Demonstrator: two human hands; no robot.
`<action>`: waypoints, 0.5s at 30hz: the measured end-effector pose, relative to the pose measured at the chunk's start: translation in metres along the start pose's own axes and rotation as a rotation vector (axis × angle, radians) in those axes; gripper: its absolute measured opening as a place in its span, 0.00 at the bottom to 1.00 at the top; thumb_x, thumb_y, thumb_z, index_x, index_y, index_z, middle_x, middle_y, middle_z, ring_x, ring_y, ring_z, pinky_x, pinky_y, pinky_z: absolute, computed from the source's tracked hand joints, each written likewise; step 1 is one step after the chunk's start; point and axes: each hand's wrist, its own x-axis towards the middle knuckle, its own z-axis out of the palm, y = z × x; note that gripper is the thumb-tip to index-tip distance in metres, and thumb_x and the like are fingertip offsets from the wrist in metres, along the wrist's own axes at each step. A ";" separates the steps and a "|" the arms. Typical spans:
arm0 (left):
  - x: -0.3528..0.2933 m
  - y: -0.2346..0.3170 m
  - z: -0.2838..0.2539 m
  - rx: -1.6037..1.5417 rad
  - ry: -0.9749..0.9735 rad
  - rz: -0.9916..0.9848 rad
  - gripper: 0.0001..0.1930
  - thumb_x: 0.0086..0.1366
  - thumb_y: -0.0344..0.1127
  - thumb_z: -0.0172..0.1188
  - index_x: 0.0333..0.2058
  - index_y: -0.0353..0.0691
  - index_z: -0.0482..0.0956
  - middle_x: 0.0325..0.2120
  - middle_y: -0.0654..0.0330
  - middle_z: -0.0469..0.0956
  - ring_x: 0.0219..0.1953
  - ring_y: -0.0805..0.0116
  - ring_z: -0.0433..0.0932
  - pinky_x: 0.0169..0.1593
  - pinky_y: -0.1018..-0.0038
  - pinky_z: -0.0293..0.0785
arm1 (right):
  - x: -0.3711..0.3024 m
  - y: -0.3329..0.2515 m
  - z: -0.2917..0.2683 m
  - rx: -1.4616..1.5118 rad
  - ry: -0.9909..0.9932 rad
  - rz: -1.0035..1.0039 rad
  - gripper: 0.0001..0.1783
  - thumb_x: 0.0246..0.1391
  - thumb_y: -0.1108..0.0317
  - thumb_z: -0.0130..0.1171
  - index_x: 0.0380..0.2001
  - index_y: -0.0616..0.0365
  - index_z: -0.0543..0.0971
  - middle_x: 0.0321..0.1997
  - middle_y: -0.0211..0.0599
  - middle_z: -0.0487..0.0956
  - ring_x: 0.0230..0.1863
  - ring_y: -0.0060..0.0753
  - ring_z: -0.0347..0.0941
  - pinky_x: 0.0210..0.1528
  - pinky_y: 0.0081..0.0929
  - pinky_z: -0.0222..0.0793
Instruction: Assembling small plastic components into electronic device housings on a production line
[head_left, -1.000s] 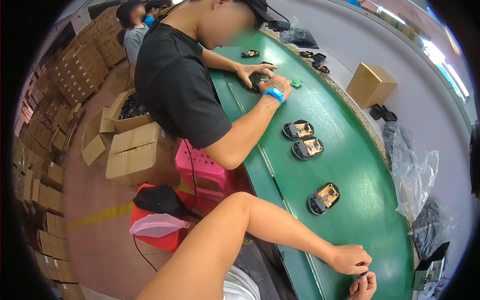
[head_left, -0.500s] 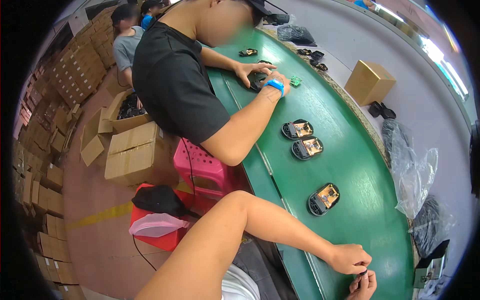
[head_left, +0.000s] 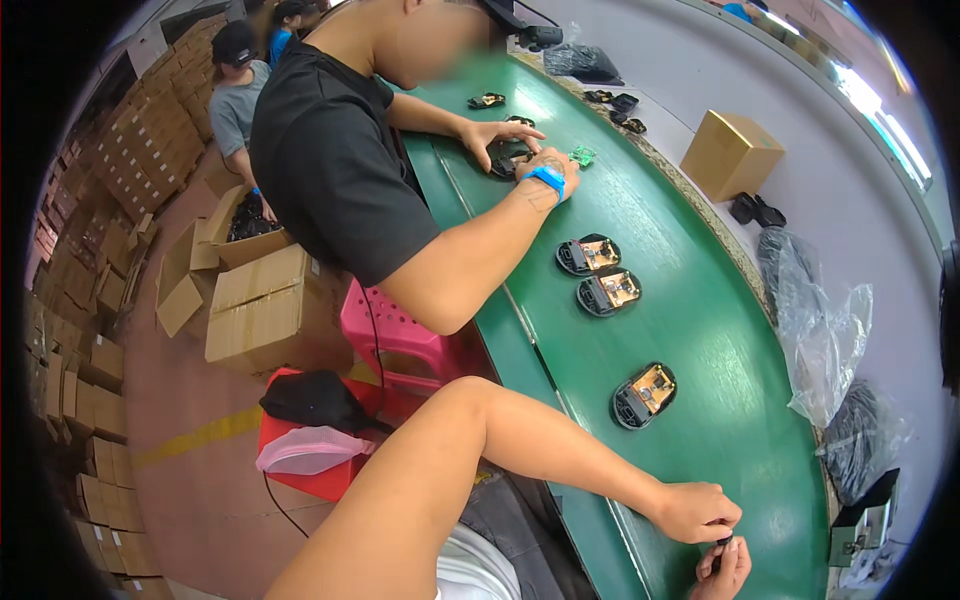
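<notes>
L hand [head_left: 695,512] is hovering over the green table [head_left: 745,450], fingers curled nearly closed, tips pinching a small black part [head_left: 723,541]. R hand [head_left: 730,572] is sitting just below, near the lower edge of view, fingers bent in & seemingly gripping the same part from underneath; exact finger placement is hiding, can't tell more. Part is showing btwn the two hands, mostly covered.

It's looking like hard plastic, prob. v. light, stiff, poss. slippery b/c it's so small; edges are offering the best hold, w/ fingertips only.

Nearest open mouse [head_left: 644,396] is lying on the table, well apart from both hands, its tan board [head_left: 653,388] facing up. Shell's prob. light & rigid, board fragile, so the outer rim's being the safer grip, approx. mid-sides.
</notes>
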 end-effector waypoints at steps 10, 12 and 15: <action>-0.002 0.003 -0.003 0.004 0.006 -0.007 0.12 0.69 0.35 0.55 0.27 0.34 0.71 0.15 0.50 0.72 0.18 0.48 0.71 0.27 0.56 0.64 | -0.001 -0.007 0.012 -0.075 0.067 0.001 0.15 0.73 0.63 0.49 0.30 0.55 0.73 0.23 0.24 0.69 0.22 0.14 0.60 0.24 0.14 0.53; -0.002 0.002 -0.002 0.001 0.004 -0.006 0.12 0.69 0.35 0.55 0.27 0.34 0.71 0.15 0.50 0.72 0.18 0.48 0.70 0.27 0.56 0.64 | -0.001 -0.006 0.012 -0.097 0.059 -0.022 0.15 0.73 0.62 0.49 0.30 0.55 0.73 0.23 0.23 0.69 0.22 0.14 0.60 0.24 0.14 0.53; -0.002 0.003 -0.003 -0.005 -0.004 -0.006 0.12 0.69 0.35 0.55 0.27 0.34 0.70 0.15 0.50 0.72 0.18 0.48 0.70 0.27 0.56 0.64 | -0.003 -0.005 0.011 -0.137 0.066 -0.029 0.16 0.74 0.62 0.48 0.30 0.55 0.72 0.23 0.22 0.69 0.22 0.13 0.59 0.24 0.14 0.53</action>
